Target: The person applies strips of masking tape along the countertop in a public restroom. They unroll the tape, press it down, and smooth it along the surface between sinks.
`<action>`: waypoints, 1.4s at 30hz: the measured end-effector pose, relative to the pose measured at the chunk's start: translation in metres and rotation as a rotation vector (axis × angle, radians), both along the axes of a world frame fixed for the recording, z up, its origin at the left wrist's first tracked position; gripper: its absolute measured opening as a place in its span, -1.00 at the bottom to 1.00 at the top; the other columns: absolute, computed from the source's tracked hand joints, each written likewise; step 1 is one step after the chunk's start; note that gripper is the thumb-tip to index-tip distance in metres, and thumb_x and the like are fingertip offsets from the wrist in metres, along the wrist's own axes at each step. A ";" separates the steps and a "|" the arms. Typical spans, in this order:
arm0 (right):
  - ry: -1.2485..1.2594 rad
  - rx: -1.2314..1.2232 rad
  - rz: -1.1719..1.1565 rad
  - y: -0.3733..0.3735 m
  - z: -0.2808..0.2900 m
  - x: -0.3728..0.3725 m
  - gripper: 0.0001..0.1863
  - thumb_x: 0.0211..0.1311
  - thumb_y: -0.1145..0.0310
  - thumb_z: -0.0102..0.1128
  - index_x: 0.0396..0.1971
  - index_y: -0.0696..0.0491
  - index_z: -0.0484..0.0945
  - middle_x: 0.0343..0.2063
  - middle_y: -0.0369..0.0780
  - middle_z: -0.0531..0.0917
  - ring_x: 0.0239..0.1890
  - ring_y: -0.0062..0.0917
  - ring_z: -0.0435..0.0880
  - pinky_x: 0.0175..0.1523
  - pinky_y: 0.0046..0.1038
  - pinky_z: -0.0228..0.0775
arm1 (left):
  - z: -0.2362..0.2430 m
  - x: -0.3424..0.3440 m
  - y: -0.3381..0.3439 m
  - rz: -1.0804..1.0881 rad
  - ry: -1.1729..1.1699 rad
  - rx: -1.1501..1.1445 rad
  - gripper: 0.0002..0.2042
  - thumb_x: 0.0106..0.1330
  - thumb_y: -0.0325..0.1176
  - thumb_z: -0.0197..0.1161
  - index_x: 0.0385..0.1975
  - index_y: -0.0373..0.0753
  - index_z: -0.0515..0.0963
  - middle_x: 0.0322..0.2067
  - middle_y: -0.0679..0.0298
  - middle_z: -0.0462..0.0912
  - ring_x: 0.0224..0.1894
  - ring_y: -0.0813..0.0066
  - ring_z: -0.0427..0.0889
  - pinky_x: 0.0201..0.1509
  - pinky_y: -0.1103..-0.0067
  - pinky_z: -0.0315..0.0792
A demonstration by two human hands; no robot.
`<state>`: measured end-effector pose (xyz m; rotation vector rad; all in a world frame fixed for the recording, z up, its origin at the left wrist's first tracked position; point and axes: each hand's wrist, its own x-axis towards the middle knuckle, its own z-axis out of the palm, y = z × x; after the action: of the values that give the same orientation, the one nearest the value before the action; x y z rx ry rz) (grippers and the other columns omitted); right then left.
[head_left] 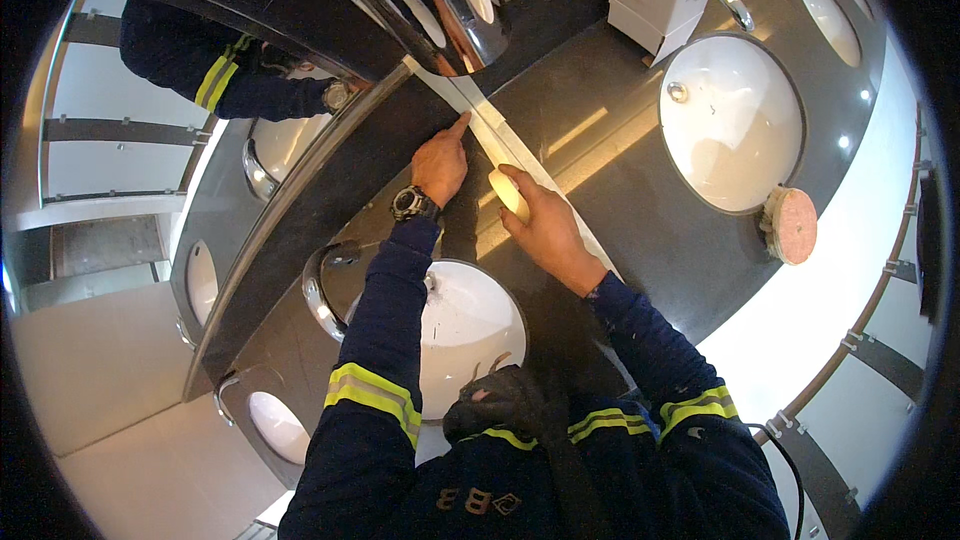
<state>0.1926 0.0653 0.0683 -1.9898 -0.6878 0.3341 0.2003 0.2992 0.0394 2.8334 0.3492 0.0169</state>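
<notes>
A pale strip of masking tape (482,124) runs across the dark countertop (630,215) from the wall edge toward the front. My left hand (440,170), with a watch on its wrist, presses its outstretched index fingertip onto the strip near the wall. That hand holds nothing. In my right hand (552,230) is a yellowish roll of masking tape (509,196), gripped between thumb and fingers just above the counter. The stretch of tape between the roll and my left fingertip lies along the strip. Part of the roll is hidden by my right fingers.
A white sink basin (470,330) lies beneath my left forearm, beside a chrome faucet (318,290). Another basin (730,130) is on the right. A round pink-faced pad (793,226) rests near the front edge. A white box (660,0) and metal dispenser (450,15) stand at the back.
</notes>
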 end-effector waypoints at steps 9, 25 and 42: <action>0.094 0.054 0.020 -0.008 0.029 -0.015 -0.31 0.28 0.34 0.33 0.41 -0.01 0.33 -0.28 0.14 0.72 -0.21 0.09 0.73 -0.06 0.01 0.54 | 0.002 -0.002 -0.002 0.009 0.051 0.061 -0.40 0.35 -0.46 0.10 0.45 -0.02 0.41 -0.06 -0.06 0.72 -0.06 -0.02 0.73 0.07 0.20 0.60; 0.160 0.141 -0.001 -0.012 0.037 -0.006 -0.34 0.32 0.30 0.30 0.40 -0.02 0.34 -0.14 0.16 0.73 -0.09 0.12 0.71 0.01 -0.01 0.55 | 0.004 0.003 0.004 -0.010 0.102 0.043 -0.42 0.37 -0.45 0.07 0.43 0.01 0.43 -0.15 -0.04 0.74 -0.09 0.00 0.74 0.04 0.18 0.59; 0.225 0.056 -0.004 -0.031 0.031 -0.024 -0.34 0.36 0.25 0.30 0.41 0.00 0.31 -0.13 0.17 0.73 -0.08 0.12 0.74 0.00 -0.02 0.57 | -0.011 -0.007 0.004 0.003 -0.221 -0.118 -0.59 0.49 -0.37 0.08 0.32 -0.16 0.50 -0.01 -0.05 0.69 0.01 -0.06 0.68 0.15 0.20 0.54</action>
<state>0.1686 0.0345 0.0990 -1.8653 -0.5441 0.5226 0.1930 0.3029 0.0283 2.6803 0.2955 0.2972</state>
